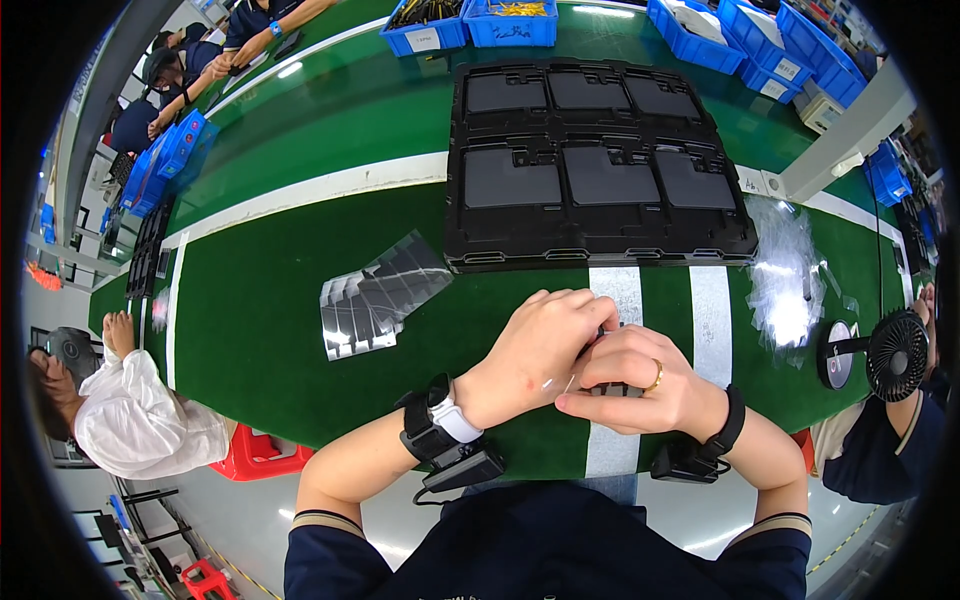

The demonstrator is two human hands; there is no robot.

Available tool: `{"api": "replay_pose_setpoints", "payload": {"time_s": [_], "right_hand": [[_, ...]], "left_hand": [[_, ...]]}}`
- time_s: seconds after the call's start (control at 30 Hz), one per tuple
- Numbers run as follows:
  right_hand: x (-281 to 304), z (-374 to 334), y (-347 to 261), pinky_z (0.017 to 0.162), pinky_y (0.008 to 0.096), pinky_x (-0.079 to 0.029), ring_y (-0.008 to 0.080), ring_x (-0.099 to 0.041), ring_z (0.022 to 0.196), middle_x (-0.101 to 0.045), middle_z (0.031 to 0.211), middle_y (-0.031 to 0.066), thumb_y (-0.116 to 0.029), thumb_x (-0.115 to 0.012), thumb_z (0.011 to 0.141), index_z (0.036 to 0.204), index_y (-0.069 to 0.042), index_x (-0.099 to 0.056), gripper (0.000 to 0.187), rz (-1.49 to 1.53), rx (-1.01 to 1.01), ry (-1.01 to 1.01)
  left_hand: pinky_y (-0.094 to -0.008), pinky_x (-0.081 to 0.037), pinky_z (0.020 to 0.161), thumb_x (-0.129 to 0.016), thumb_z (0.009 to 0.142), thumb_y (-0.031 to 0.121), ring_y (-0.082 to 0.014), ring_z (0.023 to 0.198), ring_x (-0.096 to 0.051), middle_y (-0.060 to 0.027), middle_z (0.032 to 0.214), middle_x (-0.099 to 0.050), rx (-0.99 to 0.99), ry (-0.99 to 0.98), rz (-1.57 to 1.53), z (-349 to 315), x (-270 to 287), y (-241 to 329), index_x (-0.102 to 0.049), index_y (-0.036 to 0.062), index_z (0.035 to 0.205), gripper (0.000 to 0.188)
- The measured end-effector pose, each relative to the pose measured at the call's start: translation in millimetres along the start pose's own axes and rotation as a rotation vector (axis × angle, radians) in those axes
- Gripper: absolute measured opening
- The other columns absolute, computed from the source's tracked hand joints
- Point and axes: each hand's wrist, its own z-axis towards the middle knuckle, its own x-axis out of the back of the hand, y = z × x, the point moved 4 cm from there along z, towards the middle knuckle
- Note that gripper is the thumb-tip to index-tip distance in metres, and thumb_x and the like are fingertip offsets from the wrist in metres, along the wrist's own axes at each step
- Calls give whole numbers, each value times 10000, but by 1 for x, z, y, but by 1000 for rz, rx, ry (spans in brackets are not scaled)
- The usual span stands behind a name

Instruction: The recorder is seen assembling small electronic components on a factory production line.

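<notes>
My two hands meet over the near middle of the table. My left hand point(535, 345) is curled with its fingers bent round a dark flat part point(615, 390), which is mostly hidden under both hands. My right hand point(650, 385), with a ring on one finger, lies over the same part. Its thumb and forefinger are pinched together at a small clear strip point(571, 383). To the left of my hands lie fanned sheets of clear film point(375, 300) with dark shapes. Beyond my hands is a black tray point(600, 240) whose compartments hold several flat dark grey panels point(512, 178).
A heap of crumpled clear film point(785, 280) lies right of the tray, beside a small black fan point(895, 355). A metal post point(850, 150) rises at the right. Blue bins point(510, 30) line the far side. People sit at both sides, one in a white sleeve point(150, 420).
</notes>
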Motion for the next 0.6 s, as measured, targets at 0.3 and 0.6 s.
{"api": "replay_pose_setpoints", "payload": {"time_s": [0.3,0.6], "right_hand": [[0,1,1,543,286,-438,172,-526,657,-527,804,4,-45,-752,595,782,-91,-687,204,11,-18,-37],[1,1,4,552,303,-465,202,-538,681,-534,799,22,-13,-732,519,819,-76,-699,308,15,-47,-4]], "left_hand": [[-377,-428,728,-678,613,188,-271,815,-574,-69,809,-575,11,-12,3,0,0,0,-557,80,903,332],[-377,-427,708,-667,630,181,-276,816,-571,-72,805,-569,-5,-7,31,0,0,0,-554,75,895,307]]}}
